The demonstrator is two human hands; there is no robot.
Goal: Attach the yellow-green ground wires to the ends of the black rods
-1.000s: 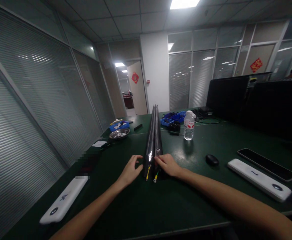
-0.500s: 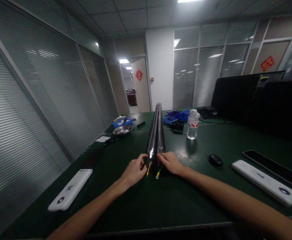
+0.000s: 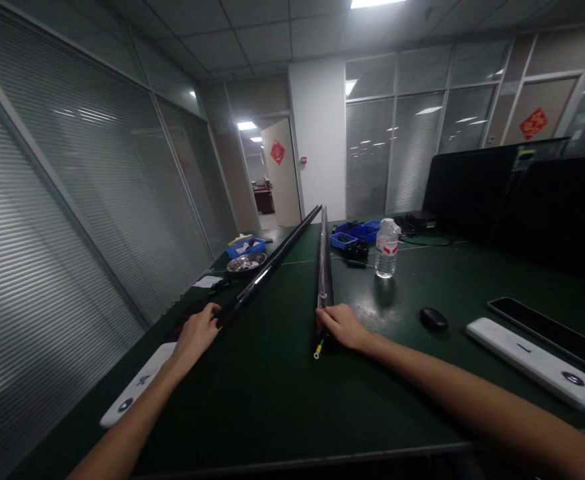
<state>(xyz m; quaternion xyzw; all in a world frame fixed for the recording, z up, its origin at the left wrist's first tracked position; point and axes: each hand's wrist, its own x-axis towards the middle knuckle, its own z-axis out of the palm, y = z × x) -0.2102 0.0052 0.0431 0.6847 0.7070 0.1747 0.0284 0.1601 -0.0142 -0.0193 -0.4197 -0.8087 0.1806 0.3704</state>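
Note:
Two long black tubes stretch away over the green table point(image 3: 267, 400). They nearly meet at their far ends and spread apart toward me. My left hand point(image 3: 198, 333) grips the near end of the left tube point(image 3: 256, 283), its fingers curled at that end and partly hidden. A bit of yellow shows beside those fingers. My right hand point(image 3: 343, 325) holds the near end of the right tube point(image 3: 325, 263) with the thumb on top. From under it sticks out a short yellow-green wire with a ring terminal point(image 3: 317, 354).
Left: a metal bowl point(image 3: 246, 263), a blue basket point(image 3: 253, 247) and a white device point(image 3: 139, 387). Right: blue trays point(image 3: 367, 231), a water bottle point(image 3: 385, 250), a mouse point(image 3: 433, 319), another white device point(image 3: 532, 360), a black slab point(image 3: 547, 330) and dark monitors point(image 3: 472, 193).
My left hand has swung the near end of the left tube out to the left, away from the right tube. My right hand and its tube have stayed nearly in place.

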